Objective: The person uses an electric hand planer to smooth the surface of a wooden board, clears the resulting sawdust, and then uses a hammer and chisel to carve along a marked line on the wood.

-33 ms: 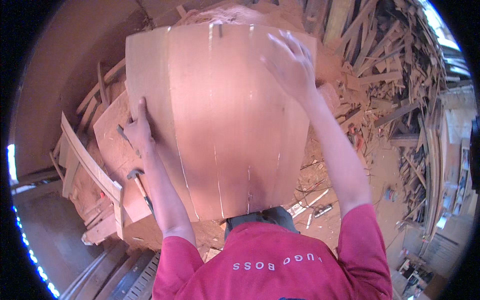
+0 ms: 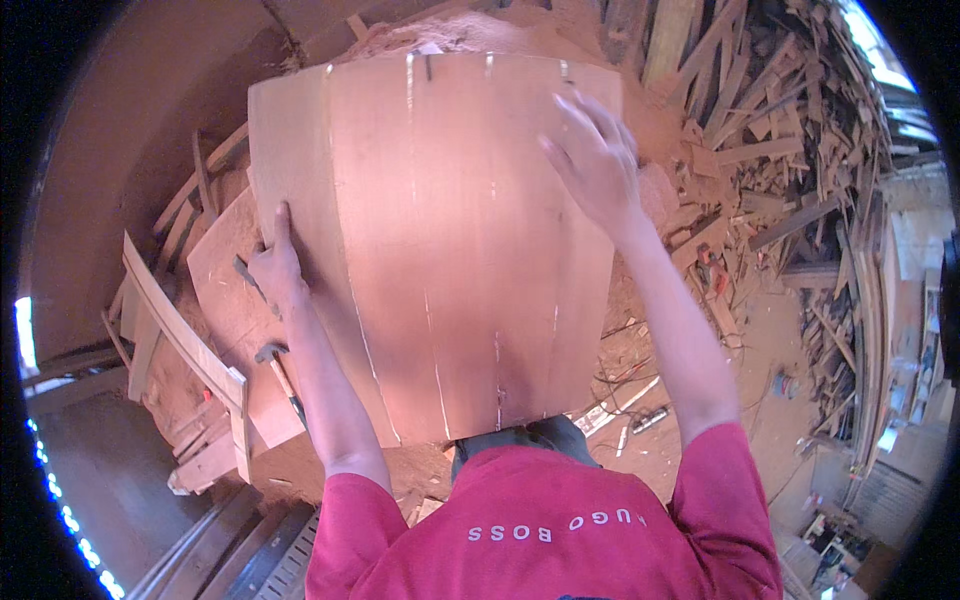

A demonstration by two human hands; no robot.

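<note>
A wide wooden panel (image 2: 440, 240), made of several boards with pale lines along the joints, lies in front of me with its near edge at my waist. My left hand (image 2: 277, 268) is closed on its left edge, the thumb lying on the top face and the other fingers mostly hidden. Over the far right part of the panel, my right hand (image 2: 597, 165) has its fingers apart and holds nothing; I cannot tell whether it touches the wood. A hammer (image 2: 282, 380) lies beside my left forearm, and a dark bar-like tool (image 2: 246, 272) is next to my left hand.
A pale board (image 2: 225, 300) lies under the tools, with a curved wooden piece (image 2: 185, 330) left of it. Sawdust (image 2: 470, 32) is heaped beyond the panel. To the right are piled wood scraps (image 2: 800, 140), a red tool (image 2: 712, 272) and cables (image 2: 625, 370) on the ground.
My right hand has moved slightly right and nearer to me. The panel's far end has shifted a little left. My left hand keeps its hold.
</note>
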